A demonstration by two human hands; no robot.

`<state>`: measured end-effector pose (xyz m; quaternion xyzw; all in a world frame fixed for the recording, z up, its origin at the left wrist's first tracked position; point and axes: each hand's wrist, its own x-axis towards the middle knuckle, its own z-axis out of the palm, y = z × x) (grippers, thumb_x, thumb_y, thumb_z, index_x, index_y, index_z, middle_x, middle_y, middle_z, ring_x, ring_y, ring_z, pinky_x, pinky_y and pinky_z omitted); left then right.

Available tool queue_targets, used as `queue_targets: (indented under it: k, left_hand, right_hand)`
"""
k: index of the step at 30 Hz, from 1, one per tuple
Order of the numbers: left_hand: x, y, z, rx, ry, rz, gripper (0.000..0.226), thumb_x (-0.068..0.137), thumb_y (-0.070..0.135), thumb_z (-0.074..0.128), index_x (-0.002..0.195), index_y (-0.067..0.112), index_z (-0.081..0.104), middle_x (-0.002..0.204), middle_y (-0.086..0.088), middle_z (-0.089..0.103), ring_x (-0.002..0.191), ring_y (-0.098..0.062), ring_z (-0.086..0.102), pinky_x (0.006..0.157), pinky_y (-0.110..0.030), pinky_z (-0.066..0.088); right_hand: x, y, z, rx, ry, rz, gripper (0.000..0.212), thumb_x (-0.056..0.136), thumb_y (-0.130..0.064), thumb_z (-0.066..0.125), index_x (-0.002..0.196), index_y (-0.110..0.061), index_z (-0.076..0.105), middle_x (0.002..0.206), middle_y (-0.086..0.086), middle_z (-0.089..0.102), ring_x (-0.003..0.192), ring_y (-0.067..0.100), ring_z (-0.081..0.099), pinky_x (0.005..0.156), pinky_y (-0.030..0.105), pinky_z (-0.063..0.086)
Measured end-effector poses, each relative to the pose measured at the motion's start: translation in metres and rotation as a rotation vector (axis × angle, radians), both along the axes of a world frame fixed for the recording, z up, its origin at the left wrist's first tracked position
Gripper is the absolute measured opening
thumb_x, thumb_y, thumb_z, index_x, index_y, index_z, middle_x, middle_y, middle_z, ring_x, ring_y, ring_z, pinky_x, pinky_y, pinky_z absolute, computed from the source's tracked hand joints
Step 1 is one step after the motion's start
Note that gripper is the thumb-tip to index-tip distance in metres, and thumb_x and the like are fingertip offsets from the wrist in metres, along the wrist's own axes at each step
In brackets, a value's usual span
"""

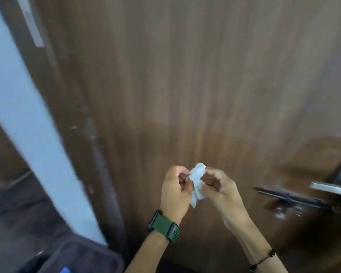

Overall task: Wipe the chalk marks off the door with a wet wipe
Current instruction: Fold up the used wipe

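A brown wooden door (195, 75) fills most of the view, blurred by motion. I cannot make out chalk marks on it. A crumpled white wet wipe (197, 182) hangs between both hands in front of the door's lower part. My left hand (175, 190), with a green watch strap on the wrist, pinches the wipe's left side. My right hand (219, 186) pinches its right side with curled fingers.
A dark door handle (295, 198) sticks out at the lower right, with a pale flat edge (331, 187) above it. The door frame (98, 146) and a light blue wall (28, 115) stand at the left. A dark bag (71, 257) lies at the bottom left.
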<state>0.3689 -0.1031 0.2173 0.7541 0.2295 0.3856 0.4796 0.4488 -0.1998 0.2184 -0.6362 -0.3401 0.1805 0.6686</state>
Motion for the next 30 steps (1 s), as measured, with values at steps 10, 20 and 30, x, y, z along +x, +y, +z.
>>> queue_targets:
  k: [10, 20, 30]
  left_hand:
    - [-0.249, 0.130, -0.037, -0.085, -0.051, 0.598, 0.031, 0.077, -0.010, 0.048, 0.081, 0.018, 0.059, 0.086, -0.004, 0.063, 0.083, -0.024, 0.061, 0.077, -0.037, 0.051]
    - [-0.428, 0.191, -0.093, -0.178, 0.137, 1.104, 0.027, 0.080, -0.008, 0.049, 0.077, 0.018, 0.056, 0.083, 0.002, 0.060, 0.075, -0.011, 0.057, 0.064, -0.007, 0.042]
    - [-0.443, 0.278, -0.216, -0.481, 0.259, 1.225, 0.019, 0.083, -0.003, 0.048, 0.094, 0.008, 0.058, 0.087, -0.005, 0.065, 0.080, -0.019, 0.059, 0.067, -0.020, 0.041]
  right_hand:
    - [-0.164, 0.202, -0.034, -0.075, -0.028, 0.486, 0.022, 0.079, 0.007, 0.064, 0.074, -0.014, 0.065, 0.071, 0.009, 0.068, 0.052, 0.014, 0.057, 0.048, 0.023, 0.049]
    - [-0.288, 0.368, -0.112, -0.412, 0.063, 0.782, 0.033, 0.076, 0.015, 0.060, 0.058, -0.012, 0.063, 0.073, 0.011, 0.062, 0.070, 0.024, 0.063, 0.058, 0.024, 0.058]
    - [-0.374, 0.509, -0.285, -0.786, -0.194, 0.961, 0.020, 0.079, 0.009, 0.062, 0.093, -0.001, 0.072, 0.107, 0.014, 0.069, 0.094, 0.023, 0.064, 0.072, 0.014, 0.053]
